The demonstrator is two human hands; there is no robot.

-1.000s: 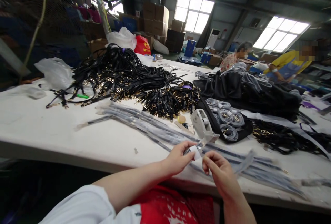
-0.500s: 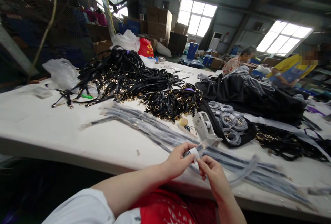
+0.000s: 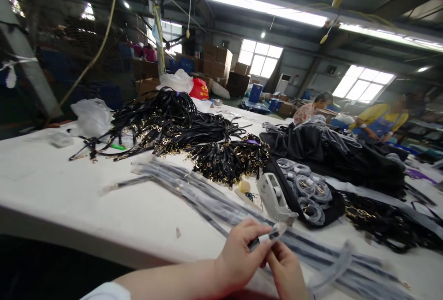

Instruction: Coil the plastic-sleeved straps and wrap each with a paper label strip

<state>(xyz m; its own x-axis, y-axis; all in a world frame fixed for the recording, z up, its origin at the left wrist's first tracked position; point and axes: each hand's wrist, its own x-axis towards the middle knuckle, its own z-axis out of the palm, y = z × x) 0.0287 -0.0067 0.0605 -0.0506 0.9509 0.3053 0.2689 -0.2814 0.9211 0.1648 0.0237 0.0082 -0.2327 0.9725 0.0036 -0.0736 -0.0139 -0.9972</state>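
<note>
1. Sleeved strap [image 3: 276, 234], dark with a clear plastic cover, lies between the person's two hands, just above the near side of the table. It looks light and bendable, more floppy than stiff.
2. Its plastic looks smooth and probably a little slippery, so a flat pinch across the width should suit it better than a fingertip hold on one edge. A white band [image 3: 266, 237] shows on it, partly covered by the fingers (paper or tape, too small to tell); the strap beside the band seems a good place to grip. Little about it looks fragile, though the thin cover could crease or tear.
3. The left hand [image 3: 237, 254] has its thumb and fingers pinched around the strap. The right hand [image 3: 287, 270] meets it from below with fingers bent; its fingertips are partly hidden, so whether they grip or merely touch cannot be told.
4. Beneath and beyond the hands, more plastic-covered straps [image 3: 214, 198] lie in a long, loose row on the white table [image 3: 104, 217].
5. Just past that row stands a tape dispenser [image 3: 273, 198], near coiled grey cords [image 3: 311, 189] on black material.
6. Farther back, black straps with gold-coloured buckles [image 3: 221, 157] lie heaped.
</note>
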